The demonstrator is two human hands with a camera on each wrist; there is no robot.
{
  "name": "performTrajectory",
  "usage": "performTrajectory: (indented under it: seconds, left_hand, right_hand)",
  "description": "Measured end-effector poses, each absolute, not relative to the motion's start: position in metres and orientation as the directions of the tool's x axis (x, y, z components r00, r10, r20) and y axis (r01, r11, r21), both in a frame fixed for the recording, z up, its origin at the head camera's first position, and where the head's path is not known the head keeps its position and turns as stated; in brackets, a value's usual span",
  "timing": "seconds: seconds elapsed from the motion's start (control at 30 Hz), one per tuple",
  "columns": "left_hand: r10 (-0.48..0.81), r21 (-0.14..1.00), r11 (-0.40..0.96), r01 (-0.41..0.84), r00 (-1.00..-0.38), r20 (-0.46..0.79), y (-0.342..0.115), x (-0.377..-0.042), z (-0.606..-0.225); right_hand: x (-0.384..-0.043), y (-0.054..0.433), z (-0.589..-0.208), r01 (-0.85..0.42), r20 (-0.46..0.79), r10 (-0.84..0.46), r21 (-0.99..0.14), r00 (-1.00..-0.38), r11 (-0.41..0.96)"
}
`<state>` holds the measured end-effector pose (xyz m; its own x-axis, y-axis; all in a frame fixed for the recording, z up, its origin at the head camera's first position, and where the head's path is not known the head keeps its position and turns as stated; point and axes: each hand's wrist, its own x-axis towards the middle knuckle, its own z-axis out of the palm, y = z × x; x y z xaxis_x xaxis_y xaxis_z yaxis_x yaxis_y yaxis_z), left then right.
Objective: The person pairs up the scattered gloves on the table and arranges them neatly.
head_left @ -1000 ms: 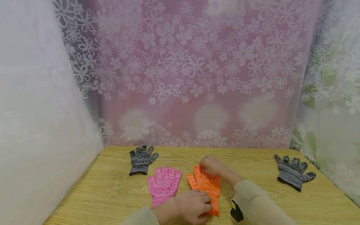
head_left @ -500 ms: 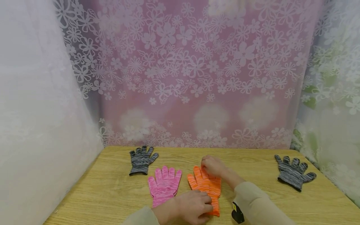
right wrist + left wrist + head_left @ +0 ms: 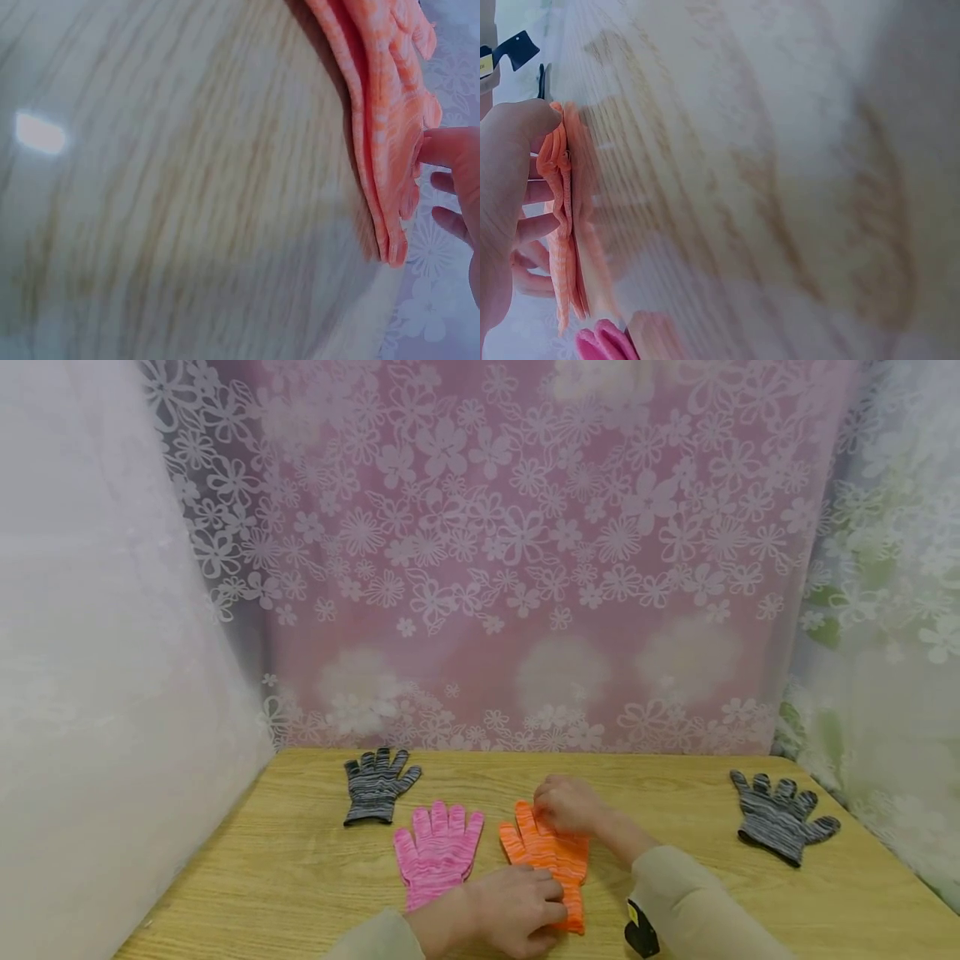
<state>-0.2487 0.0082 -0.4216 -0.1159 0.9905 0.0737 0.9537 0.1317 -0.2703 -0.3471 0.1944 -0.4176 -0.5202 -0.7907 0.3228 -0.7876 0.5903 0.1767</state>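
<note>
An orange knit glove (image 3: 557,858) lies flat on the wooden table, its fingers away from me. My left hand (image 3: 512,910) is at its cuff with bent fingers; in the left wrist view its thumb (image 3: 538,116) touches the cuff edge of the layered orange fabric (image 3: 561,225). Over the glove's finger end, my right hand (image 3: 570,804) is curled and covers some fingertips. The right wrist view has a digit (image 3: 446,146) of that hand against the stacked orange layers (image 3: 382,112). To the left lies a pink glove (image 3: 438,852), its cuff partly behind my left wrist.
One grey-black glove (image 3: 375,787) lies at the table's back left, another (image 3: 783,818) at the right. A black item with a yellow label (image 3: 640,931) sits by my right sleeve. Floral curtains (image 3: 525,568) hang behind and on both sides of the table (image 3: 247,877).
Both hands stay almost in place on the orange glove. The black item by the right sleeve has shifted slightly right and down, and the sleeve slightly right.
</note>
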Motion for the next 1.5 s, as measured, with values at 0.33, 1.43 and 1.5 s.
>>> performTrajectory:
  seconds: [0.33, 1.43, 1.5]
  left_hand:
    - [0.991, -0.263, 0.131, 0.956, -0.119, 0.061, 0.008, -0.248, -0.420]
    - [0.990, -0.274, 0.132, 0.952, -0.112, 0.089, 0.007, -0.248, -0.422]
    - [0.990, -0.281, 0.131, 0.951, -0.108, 0.094, 0.006, -0.248, -0.422]
  right_hand:
    - [-0.345, 0.201, -0.420, -0.793, 0.332, -0.789, 0.161, -0.517, 0.587]
    - [-0.342, 0.175, -0.418, -0.692, 0.301, -0.687, 0.109, -0.661, 0.714]
    - [-0.342, 0.175, -0.419, -0.692, 0.289, -0.696, 0.134, -0.657, 0.709]
